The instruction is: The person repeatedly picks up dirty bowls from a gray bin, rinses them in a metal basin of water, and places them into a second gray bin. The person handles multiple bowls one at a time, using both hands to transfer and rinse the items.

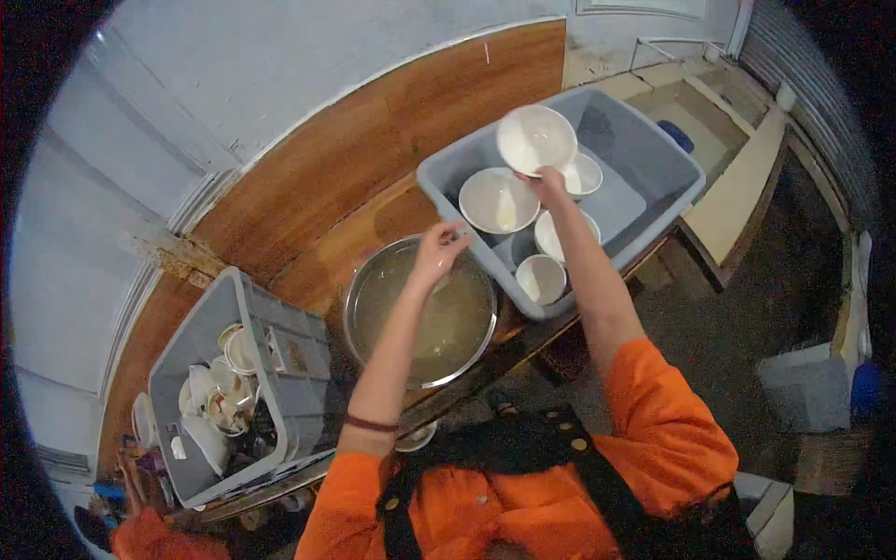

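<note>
My right hand (pixel 548 186) grips the rim of a white bowl (pixel 536 138), holding it tilted over the grey plastic tub (pixel 675 178). Inside that tub lie several more white bowls, among them a large bowl (pixel 490 199) and a small bowl (pixel 540 278). My left hand (pixel 441 253) hovers above a round metal basin (pixel 371 336) of cloudy water, close to the tub's near left edge. Its fingers are loosely bent, and nothing shows in them.
A grey crate (pixel 245 294) on the left holds used bowls and waste. Beyond the tub is a tiled sink (pixel 689 115). Another person's hand and orange sleeve (pixel 164 535) show at lower left. A grey bin (pixel 805 385) stands on the floor at right.
</note>
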`<state>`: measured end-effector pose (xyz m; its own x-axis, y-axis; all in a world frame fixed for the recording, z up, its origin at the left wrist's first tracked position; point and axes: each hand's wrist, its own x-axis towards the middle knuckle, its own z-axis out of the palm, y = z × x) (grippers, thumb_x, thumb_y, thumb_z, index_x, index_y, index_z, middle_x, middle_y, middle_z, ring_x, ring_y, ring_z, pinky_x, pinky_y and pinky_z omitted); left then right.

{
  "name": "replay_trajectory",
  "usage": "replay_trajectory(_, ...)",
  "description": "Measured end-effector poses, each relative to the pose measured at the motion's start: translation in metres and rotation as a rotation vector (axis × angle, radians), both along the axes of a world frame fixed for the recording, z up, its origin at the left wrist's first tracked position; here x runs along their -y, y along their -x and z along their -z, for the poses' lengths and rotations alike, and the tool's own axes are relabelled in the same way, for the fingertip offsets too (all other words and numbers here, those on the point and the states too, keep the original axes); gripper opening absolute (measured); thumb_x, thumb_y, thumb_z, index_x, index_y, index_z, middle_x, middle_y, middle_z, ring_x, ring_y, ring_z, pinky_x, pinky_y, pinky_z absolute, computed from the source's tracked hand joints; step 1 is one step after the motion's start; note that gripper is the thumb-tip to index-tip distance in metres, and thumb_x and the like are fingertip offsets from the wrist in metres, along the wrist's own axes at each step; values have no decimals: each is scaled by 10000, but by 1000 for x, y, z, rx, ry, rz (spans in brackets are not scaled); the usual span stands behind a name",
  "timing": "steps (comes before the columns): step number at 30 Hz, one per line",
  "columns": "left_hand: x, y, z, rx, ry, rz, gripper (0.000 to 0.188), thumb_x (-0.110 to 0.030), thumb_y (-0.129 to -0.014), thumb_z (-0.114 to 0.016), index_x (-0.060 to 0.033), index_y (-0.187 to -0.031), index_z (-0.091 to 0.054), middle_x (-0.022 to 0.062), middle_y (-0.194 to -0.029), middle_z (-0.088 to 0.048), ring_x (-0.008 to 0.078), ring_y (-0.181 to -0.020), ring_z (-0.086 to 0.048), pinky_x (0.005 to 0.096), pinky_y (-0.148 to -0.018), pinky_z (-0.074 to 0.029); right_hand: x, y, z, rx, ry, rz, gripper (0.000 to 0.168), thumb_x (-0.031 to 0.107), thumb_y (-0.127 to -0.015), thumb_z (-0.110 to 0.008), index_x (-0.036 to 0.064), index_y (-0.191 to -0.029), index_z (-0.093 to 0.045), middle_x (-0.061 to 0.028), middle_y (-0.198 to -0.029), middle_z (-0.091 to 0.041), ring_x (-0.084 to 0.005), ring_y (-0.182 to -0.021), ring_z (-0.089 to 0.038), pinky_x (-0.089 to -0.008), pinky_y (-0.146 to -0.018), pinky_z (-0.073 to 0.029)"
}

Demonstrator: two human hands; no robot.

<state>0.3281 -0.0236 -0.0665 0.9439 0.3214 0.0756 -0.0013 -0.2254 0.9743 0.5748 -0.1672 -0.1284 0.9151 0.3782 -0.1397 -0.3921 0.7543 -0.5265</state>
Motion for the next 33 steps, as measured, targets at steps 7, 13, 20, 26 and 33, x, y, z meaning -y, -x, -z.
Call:
replay_trajectory(7, -23, 83, 51, -174, -107, -146, 258, -81, -654, -602, -33, -898, -535, 76, -910, -535, 159, -823, -487, 266, -722, -405, 38, -95, 99, -106, -45, 39, 342, -20, -722, -289, -50, -1055, -359, -210, -914, -483, -340, -784, -518, -379, -552, -499)
replay_trajectory(13, -35, 146, 54, -216, -431, -219, 291, -77, -652, -584, -33, -930, -511, 142, -960, -493, 257, -931, -449, 329, -810, -358, 4, -90, 88, -180, -184, 157, 333, 160, -803, -291, 53, -1096, -405, -145, -929, -512, -218, -765, -541, -281, -528, -467)
replay_trajectory(20, -40, 199, -80, -125, -950, -430, 341, -190, -690, -568, -51, -986, -472, 171, -1047, -406, 332, -989, -399, 368, -841, -341, -160, -35, -61, 104, -309, -346, 123, 131, -793, -438, 34, -839, -499, -60, -737, -543, -132, -675, -522, -228, -544, -459)
replay_trajectory(26, -109, 304, -173, -118, -962, -526, 300, -194, -715, -545, -50, -970, -475, 148, -994, -451, 314, -964, -423, 361, -819, -346, -300, 259, -204, 500, 11, -997, 155, 159, -795, -442, 13, -814, -490, -114, -836, -542, -190, -753, -518, -312, -679, -442)
replay_trajectory(33, -265, 478, -113, -878, -1001, -913, 388, -341, -663, -566, -25, -887, -541, 192, -874, -533, 306, -843, -507, 364, -753, -385, -341, 454, -178, 1308, 425, -1305, 258, 225, -738, -520, -1, -859, -543, -116, -842, -553, -200, -736, -532, -289, -654, -438)
